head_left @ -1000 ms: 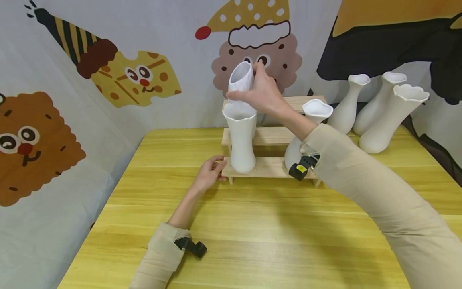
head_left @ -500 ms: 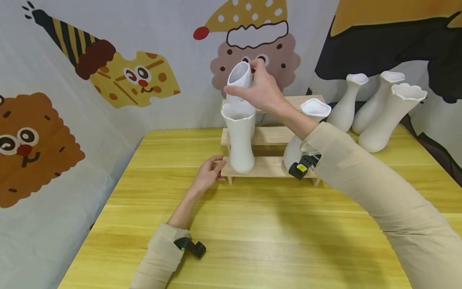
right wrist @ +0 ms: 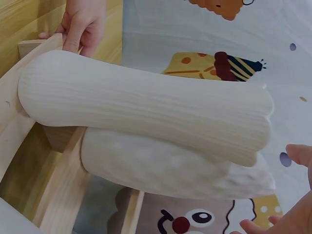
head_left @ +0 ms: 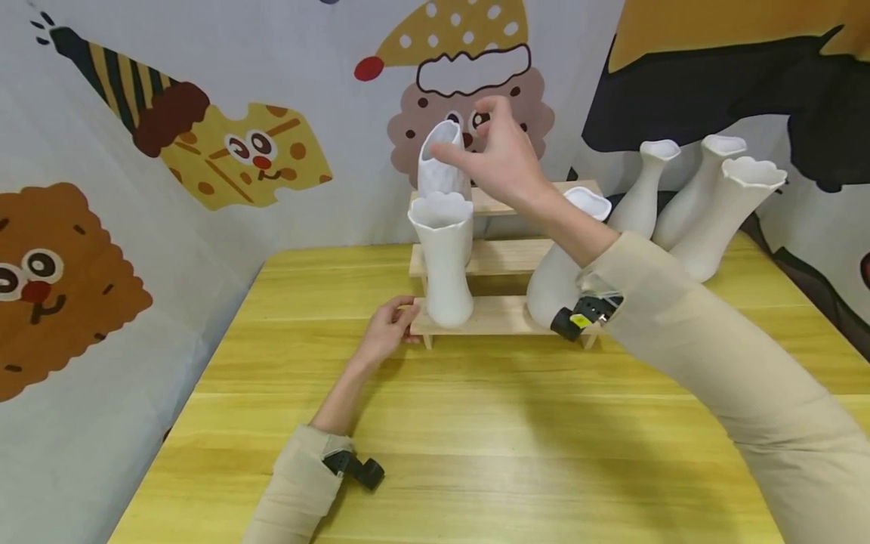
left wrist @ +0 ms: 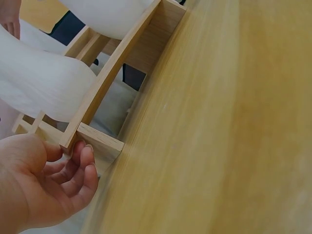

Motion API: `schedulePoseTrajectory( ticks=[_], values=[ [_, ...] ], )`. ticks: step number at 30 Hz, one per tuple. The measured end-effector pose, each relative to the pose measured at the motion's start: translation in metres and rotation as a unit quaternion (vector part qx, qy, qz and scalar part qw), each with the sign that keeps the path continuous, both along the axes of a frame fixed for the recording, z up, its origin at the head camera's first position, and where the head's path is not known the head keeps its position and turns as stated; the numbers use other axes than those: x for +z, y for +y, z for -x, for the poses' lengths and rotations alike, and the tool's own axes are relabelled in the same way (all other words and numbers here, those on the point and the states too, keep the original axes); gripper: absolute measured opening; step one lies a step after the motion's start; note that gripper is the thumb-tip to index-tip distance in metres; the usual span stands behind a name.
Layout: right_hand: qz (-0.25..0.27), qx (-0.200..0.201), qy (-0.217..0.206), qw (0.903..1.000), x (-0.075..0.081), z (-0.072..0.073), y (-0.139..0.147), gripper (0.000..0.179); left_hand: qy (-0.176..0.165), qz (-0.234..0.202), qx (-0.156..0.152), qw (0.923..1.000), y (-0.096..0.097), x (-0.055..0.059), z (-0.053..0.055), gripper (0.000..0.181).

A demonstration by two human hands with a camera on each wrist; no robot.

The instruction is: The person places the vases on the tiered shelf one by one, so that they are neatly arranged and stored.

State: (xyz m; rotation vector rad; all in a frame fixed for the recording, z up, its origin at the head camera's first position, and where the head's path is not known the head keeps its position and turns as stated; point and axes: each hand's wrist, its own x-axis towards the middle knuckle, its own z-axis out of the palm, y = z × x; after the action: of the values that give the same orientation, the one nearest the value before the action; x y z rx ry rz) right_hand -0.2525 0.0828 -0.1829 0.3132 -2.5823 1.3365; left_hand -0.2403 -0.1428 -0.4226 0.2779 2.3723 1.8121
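At the left end of the lowest shelf of a stepped wooden stand, my left hand pinches the board between thumb and curled fingers. A white vase with a slanted rim stands on the middle step, partly hidden by a scalloped white vase on the lowest one. Beside the slanted rim, my right hand has thumb and fingers spread. The right wrist view shows a gap between these fingers and both vases. A wavy-rimmed, round-bellied vase sits at the lowest shelf's right end, partly behind the right forearm.
Several more white vases, among them a scalloped one, stand on the table right of the stand. The yellow wooden table extends in front. A cartoon-printed cloth hangs behind the stand.
My right hand has let go of the slanted-rim vase, its fingers spreading and drawing off to the right. The left hand keeps its hold on the stand. The head view has shifted slightly.
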Motion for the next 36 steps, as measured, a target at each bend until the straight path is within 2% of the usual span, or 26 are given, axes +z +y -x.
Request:
schedulePoseTrajectory(
  ticks=[13,15,16,21,23,36],
  values=[
    [0.033,-0.001,0.005,0.9995,0.008,-0.015,0.029,0.079,-0.007,-0.007,-0.001,1.0000,0.000,0.001,-0.001,0.046],
    [0.029,-0.006,0.002,0.9996,0.008,-0.016,0.033,0.079,-0.011,-0.010,-0.001,0.9999,0.000,0.001,-0.001,0.046],
    [0.027,-0.009,0.001,0.9996,0.008,-0.017,0.036,0.079,-0.014,-0.009,-0.002,0.9999,0.000,0.005,-0.003,0.046],
    [0.024,-0.021,0.006,0.9995,0.010,-0.022,0.048,0.077,-0.014,-0.005,-0.004,0.9999,0.000,0.005,-0.003,0.047],
    [0.027,-0.026,0.009,0.9993,0.010,-0.023,0.054,0.077,-0.008,-0.004,-0.003,1.0000,-0.001,0.001,0.000,0.048],
    [0.044,-0.068,0.035,0.9961,0.011,-0.024,0.085,0.067,-0.004,0.005,0.002,1.0000,0.001,0.001,0.000,0.045]
  ],
)
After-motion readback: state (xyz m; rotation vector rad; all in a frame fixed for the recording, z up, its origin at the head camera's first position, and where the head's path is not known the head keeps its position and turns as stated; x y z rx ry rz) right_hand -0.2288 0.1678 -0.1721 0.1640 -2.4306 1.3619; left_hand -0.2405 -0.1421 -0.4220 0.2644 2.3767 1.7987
